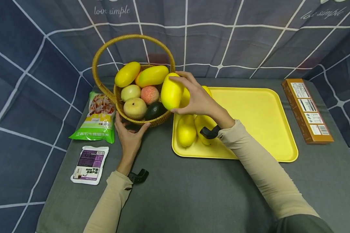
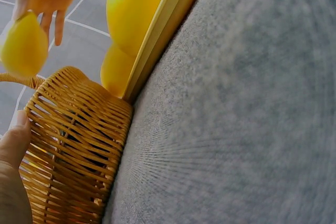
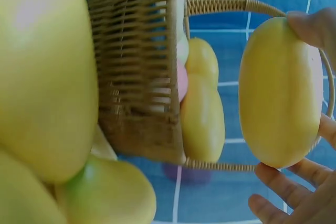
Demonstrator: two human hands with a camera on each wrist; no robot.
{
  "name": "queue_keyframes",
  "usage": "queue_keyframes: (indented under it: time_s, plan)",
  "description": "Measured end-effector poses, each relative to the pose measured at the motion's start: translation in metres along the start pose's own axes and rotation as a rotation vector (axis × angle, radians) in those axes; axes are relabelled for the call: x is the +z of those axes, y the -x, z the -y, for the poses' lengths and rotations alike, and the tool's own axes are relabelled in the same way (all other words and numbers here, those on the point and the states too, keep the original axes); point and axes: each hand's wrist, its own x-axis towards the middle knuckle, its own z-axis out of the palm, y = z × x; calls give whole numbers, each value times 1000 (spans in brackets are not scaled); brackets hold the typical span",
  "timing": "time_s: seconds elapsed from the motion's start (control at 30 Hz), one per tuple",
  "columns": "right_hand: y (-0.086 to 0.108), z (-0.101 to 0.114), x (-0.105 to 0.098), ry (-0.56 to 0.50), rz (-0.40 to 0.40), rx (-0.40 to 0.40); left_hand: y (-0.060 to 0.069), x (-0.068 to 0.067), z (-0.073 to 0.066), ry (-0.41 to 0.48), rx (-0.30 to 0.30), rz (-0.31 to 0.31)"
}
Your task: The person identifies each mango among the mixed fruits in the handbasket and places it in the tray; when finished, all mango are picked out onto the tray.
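Observation:
My right hand (image 1: 196, 97) holds a yellow mango (image 1: 172, 92) between thumb and fingers, raised beside the right rim of a wicker basket (image 1: 160, 121). In the right wrist view the same mango (image 3: 281, 93) stands apart from the basket wall. My left hand (image 1: 129, 136) grips the basket's near side, fingers at its left and thumb (image 2: 14, 140) against the weave. Inside the basket lie two yellow mangoes (image 1: 127, 74), a pale green fruit (image 1: 131, 93), a pinkish-red fruit (image 1: 149, 94), a tan round fruit (image 1: 135, 108) and a dark green avocado (image 1: 155, 110). An orange fruit is mostly hidden.
A yellow tray (image 1: 250, 123) right of the basket bears several more mangoes (image 1: 186, 131) at its left end. Left of the basket lie a green food bag (image 1: 97, 118) and a white-purple pouch (image 1: 89, 165). A long brown box (image 1: 307, 111) lies at the far right.

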Motion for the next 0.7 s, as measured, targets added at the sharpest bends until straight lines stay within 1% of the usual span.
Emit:
queue_keyframes:
  time_s: [0.13, 0.37, 0.53, 0.7]
  plan:
    - [8, -6, -7, 9, 5, 27, 0, 0, 0, 4, 3, -3]
    - [23, -15, -19, 23, 0, 12, 0, 0, 0, 13, -5, 1]
    - [34, -29, -30, 25, -12, 36, -1, 1, 0, 18, -12, 1]
    - [48, -46, -45, 19, -32, 68, -1, 2, 0, 21, -7, 1]
